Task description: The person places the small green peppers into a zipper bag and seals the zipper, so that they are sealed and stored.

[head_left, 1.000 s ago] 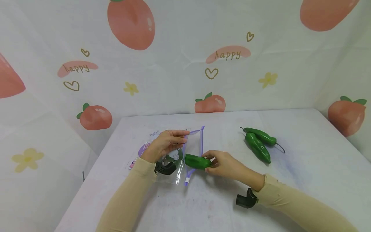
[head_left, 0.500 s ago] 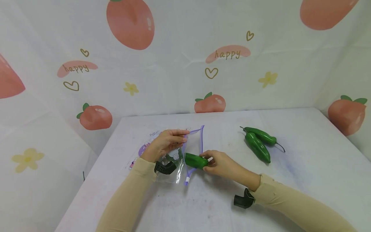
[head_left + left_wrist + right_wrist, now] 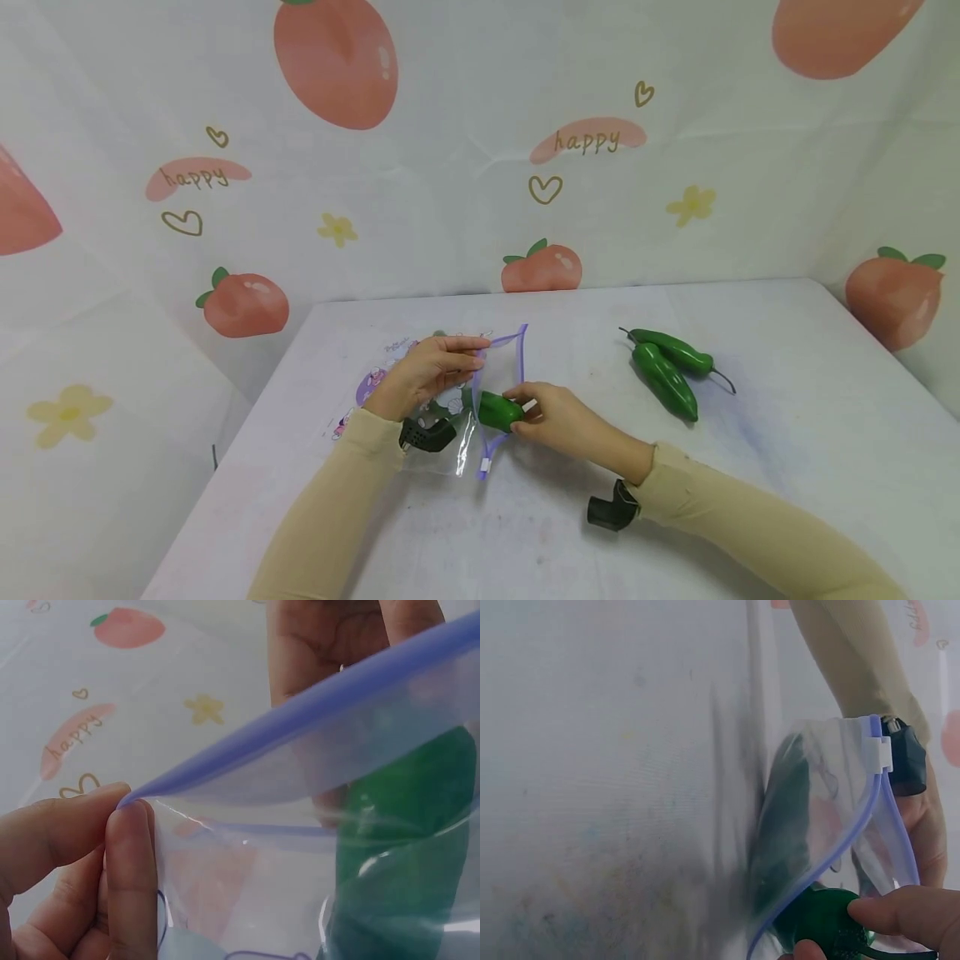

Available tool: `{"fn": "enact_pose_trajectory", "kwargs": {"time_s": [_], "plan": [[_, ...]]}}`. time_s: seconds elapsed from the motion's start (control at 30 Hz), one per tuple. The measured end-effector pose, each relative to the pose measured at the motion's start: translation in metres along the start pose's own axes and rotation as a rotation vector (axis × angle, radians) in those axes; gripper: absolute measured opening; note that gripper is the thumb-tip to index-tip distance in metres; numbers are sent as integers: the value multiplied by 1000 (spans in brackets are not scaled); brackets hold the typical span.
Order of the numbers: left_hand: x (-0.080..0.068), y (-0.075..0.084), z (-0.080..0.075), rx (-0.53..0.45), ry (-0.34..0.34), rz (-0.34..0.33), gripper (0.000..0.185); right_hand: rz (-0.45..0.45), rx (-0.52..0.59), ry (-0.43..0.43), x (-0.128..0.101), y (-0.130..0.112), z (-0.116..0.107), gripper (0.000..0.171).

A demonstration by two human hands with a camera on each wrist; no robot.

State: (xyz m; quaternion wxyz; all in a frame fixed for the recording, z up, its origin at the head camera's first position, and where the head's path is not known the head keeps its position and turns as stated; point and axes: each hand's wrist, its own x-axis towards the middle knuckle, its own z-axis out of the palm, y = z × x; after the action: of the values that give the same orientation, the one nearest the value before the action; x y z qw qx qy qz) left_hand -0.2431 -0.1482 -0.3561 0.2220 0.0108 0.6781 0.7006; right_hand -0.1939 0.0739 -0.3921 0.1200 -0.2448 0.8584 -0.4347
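Observation:
A clear zip bag with a purple zipper rim lies on the white table. My left hand pinches the upper rim and holds the mouth apart. My right hand grips a green pepper by its end, and the pepper sits partly inside the bag's mouth. In the right wrist view the pepper shows through the plastic beside the white slider. In the left wrist view the pepper is seen through the film.
Two more green peppers lie together on the table to the right of the hands. A peach-print cloth hangs behind and beside the table. The table's left edge runs close to my left arm.
My right hand has moved left, pushing the green pepper further into the bag's mouth. My left hand and the bag have stayed in place.

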Motion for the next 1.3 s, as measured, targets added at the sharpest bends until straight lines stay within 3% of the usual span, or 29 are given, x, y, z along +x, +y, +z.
{"fn": "enact_pose_trajectory", "kwargs": {"time_s": [0.6,1.3], "plan": [[0,1,1,-49,-24,4,45,-21,-28,25,16,-5,8,39],[1,2,0,-38,-16,1,40,27,100,11,31,-5,16,24]]}}
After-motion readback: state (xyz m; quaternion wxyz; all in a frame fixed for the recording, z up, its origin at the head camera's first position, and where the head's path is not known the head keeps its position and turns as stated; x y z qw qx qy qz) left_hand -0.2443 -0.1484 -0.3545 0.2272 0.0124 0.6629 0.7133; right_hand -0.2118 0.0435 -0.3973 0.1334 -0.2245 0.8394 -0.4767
